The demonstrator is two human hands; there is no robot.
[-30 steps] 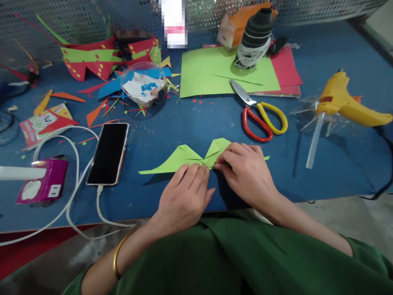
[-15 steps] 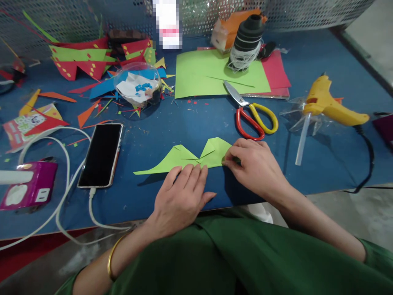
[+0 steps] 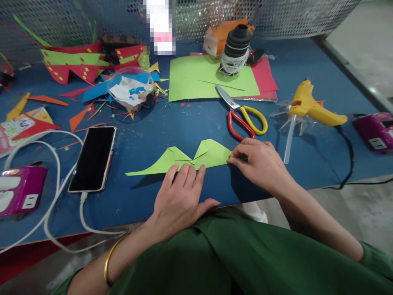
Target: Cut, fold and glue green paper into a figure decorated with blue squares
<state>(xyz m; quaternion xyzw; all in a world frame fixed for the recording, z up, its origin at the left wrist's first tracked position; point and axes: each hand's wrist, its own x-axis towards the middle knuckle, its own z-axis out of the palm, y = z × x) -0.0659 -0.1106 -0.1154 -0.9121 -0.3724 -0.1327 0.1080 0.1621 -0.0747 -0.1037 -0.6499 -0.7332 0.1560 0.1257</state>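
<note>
A folded light-green paper piece (image 3: 211, 152) lies near the table's front edge, with two peaks and a long thin tip to the left. My left hand (image 3: 181, 198) rests flat, its fingertips on the lower edge of the paper and its thumb stretched out to the right. At the paper's right end, my right hand (image 3: 258, 164) pinches the edge between thumb and fingers. Just behind my right hand are scissors (image 3: 241, 119) with one red and one yellow handle, their blades pointing back left.
A phone (image 3: 93, 159) with a white cable lies left, beside a purple power socket (image 3: 24, 190). Green sheets (image 3: 190, 82) and a string-wrapped black spool (image 3: 236, 51) stand behind. At right are a yellow glue gun (image 3: 316, 106) and another purple socket (image 3: 376, 131). Paper scraps surround a bowl (image 3: 132, 90).
The view has shifted, bringing the right-hand socket further in. My right hand has slid slightly right along the paper, uncovering more of its right end. My left hand stays on the lower edge.
</note>
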